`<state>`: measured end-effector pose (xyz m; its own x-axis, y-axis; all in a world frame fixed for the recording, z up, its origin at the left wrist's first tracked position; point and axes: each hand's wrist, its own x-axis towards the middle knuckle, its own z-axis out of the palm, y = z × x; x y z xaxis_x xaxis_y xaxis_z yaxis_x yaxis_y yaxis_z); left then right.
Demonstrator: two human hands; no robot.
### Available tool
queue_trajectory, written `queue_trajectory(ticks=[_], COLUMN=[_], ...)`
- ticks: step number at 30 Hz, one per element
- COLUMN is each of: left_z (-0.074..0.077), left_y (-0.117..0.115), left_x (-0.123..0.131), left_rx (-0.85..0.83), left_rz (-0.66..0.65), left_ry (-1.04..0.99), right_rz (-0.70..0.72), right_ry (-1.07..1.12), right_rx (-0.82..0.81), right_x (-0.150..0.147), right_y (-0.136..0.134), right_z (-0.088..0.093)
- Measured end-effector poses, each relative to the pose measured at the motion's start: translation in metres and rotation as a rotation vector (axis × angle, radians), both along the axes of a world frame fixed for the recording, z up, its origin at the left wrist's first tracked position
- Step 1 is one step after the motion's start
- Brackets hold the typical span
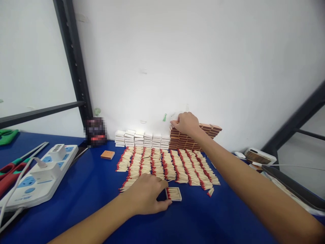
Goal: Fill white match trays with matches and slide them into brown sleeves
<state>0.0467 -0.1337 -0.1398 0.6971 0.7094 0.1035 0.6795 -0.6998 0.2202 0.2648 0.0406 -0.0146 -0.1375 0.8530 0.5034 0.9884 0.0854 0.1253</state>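
My left hand (147, 195) holds the left end of a small white matchbox tray (179, 194), thumb at the near corner and fingers at the far one. Red-headed matches (174, 194) lie inside the tray. At the wall, my right hand (186, 122) reaches to the top left of a stack of brown matchboxes (186, 141). Its fingers are closed on a matchbox there, mostly hidden by the hand. Between the hands, many loose matches (158, 162) lie in slanting rows, heads to the left. Low piles of white matchbox trays (139, 138) stand left of the brown stack.
One orange matchbox (108, 155) lies apart on the blue tabletop (203, 217). To the left are a white power strip (48, 176) with cables and scissors (15, 167). A blurred dark object (96, 131) stands by the rack post. A white device (261, 156) is at the right.
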Motion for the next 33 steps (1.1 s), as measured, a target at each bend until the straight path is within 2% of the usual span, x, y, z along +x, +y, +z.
queue_trajectory(ticks=[14, 20, 23, 25, 28, 30, 33], left_z=[-0.002, -0.002, 0.000, 0.003, 0.008, 0.009, 0.009], left_y=[0.002, 0.002, 0.003, 0.004, 0.007, 0.010, 0.014], left_x=[-0.002, -0.002, -0.003, -0.005, -0.009, -0.012, -0.016], left_rx=[0.033, 0.045, 0.063, 0.086, 0.111, 0.131, 0.186], left_rz=[-0.004, -0.002, 0.000, 0.007, 0.030, 0.057, 0.051], left_ry=[-0.010, 0.000, 0.000, -0.003, -0.005, -0.007, -0.029], right_rz=[0.057, 0.197, 0.290, 0.342, 0.511, 0.608, 0.705], right_ry=[-0.074, -0.150, -0.188, -0.212, -0.282, -0.266, -0.197], right_rx=[0.002, 0.103, 0.148, 0.158, 0.240, 0.304, 0.327], right_x=[-0.002, -0.002, 0.000, 0.006, 0.023, 0.036, 0.049], right_y=[-0.007, -0.006, -0.020, -0.042, -0.098, -0.142, -0.200], right_z=[0.005, 0.014, 0.022, 0.022, -0.001, -0.030, -0.084])
